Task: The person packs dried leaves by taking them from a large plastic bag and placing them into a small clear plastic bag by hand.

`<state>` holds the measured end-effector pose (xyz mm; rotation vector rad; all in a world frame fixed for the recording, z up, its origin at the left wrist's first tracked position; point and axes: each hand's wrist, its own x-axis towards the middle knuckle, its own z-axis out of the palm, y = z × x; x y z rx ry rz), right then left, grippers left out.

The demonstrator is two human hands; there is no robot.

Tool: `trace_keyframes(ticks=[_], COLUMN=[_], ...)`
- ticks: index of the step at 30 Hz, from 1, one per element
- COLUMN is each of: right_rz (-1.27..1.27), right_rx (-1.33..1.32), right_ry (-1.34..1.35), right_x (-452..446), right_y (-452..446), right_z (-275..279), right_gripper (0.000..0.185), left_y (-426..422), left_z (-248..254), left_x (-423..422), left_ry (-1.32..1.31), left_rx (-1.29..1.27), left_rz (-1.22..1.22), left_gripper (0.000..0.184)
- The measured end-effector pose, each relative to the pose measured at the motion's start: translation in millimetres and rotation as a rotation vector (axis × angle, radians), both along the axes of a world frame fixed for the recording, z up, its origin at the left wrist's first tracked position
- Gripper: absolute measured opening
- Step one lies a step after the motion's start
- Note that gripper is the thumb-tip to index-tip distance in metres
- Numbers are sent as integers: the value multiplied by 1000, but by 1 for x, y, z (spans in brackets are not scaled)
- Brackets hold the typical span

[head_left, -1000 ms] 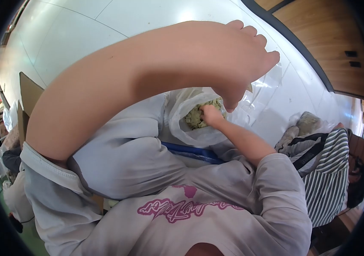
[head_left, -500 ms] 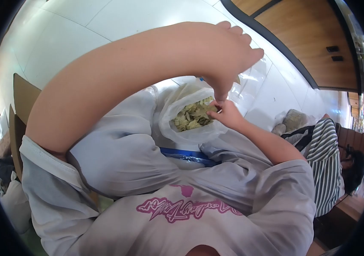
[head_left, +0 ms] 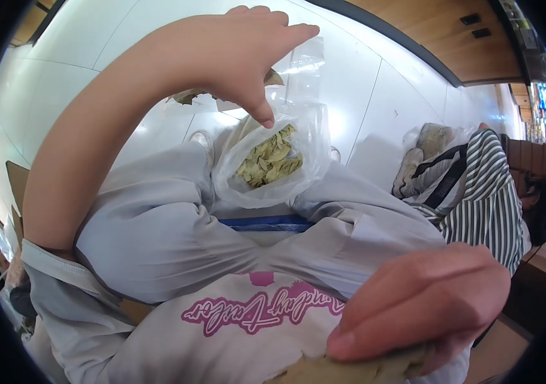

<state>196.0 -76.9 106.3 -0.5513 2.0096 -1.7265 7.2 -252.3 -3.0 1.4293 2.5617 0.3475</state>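
A white plastic bag [head_left: 227,182] stands open between my knees, with dried olive-green leaves [head_left: 273,157] inside that look like bay leaves. My left hand [head_left: 247,54] is stretched out above the bag's far side, its fingers spread and its thumb by the rim. Brown-green leaves [head_left: 187,97] show past the left forearm; what they lie on is mostly hidden. Close to the camera, at the lower right in front of my chest, my right hand [head_left: 420,301] is closed on a few flat dried leaves [head_left: 356,371], partly cut off by the frame edge.
Clear plastic [head_left: 308,61] lies on the white tiled floor beyond the bag. A person in a striped top [head_left: 487,198] is close on my right. A wooden cabinet [head_left: 426,29] stands at the upper right, and cardboard [head_left: 18,182] on the left.
My right hand has left the bag and come up close to the camera with dried leaves in it. The left hand appears farther left and higher, apart from the right.
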Motion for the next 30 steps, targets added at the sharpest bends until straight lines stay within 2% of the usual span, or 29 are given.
trace_keyframes(ticks=[4, 7, 10, 13, 14, 16, 19, 22, 25, 26, 29, 30], right_rz=[-150, -204, -89, -29, -50, -73, -97, -179, -219, 57, 14, -105], right_rx=[-213, -155, -84, -137, -179, -220, -119, -238, -232, -144, 124, 177], right_ry=[367, 265, -25, 65, 279, 494, 363, 306, 349, 258, 202, 157], right_x=[10, 8, -2, -9, -12, -14, -9, 7, 2, -17, -34, -35], right_y=[-10, -8, 4, 2, -3, -5, -3, -4, 5, 20, 24, 27], right_z=[-30, -11, 3, -14, -22, -23, -19, -37, -38, -31, -21, -26], right_gripper=[24, 22, 34, 38, 30, 22, 22, 21, 22, 32, 34, 28], left_y=[-2, -4, -2, -2, -1, 0, 2, 1, 3, 3, 4, 4], left_z=[-5, -8, -10, -12, -11, -11, -12, -13, -9, -9, -12, -14], left_x=[-3, -6, -5, -6, -6, -6, -5, -4, -3, -3, -6, -9], left_ry=[-21, -14, -4, 5, -26, -58, -63, -63, -100, -118, -123, -116], left_rx=[-4, 21, 5, 19, 11, 3, -8, 27, 55, 71, 104, 121], left_rz=[-3, -28, -19, -40, -38, -37, -59, -62, -85, -86, -92, -98], left_gripper=[120, 120, 120, 120, 120, 120, 120, 119, 119, 120, 119, 119])
